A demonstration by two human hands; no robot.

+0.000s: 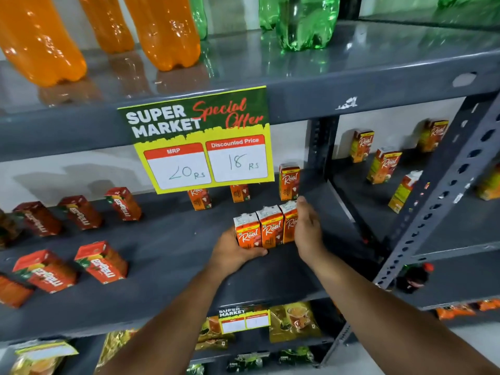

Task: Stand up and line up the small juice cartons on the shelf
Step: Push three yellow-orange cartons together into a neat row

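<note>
Three small orange juice cartons (270,228) stand upright, side by side and touching, near the front right of the grey middle shelf (176,239). My left hand (232,253) cups the row from the left, fingers under the leftmost carton. My right hand (307,231) lies flat against the right side of the rightmost carton, fingers straight. Behind them one more orange carton (289,182) stands upright, and two others (200,198) are partly hidden by the price sign. Several red cartons (101,262) stand tilted on the left of the shelf.
A yellow and green price sign (200,142) hangs from the upper shelf edge. Orange and green bottles (167,31) stand above. More orange cartons (384,165) stand in the right bay behind a slotted upright post (443,190). Snack packets (295,320) fill the shelf below.
</note>
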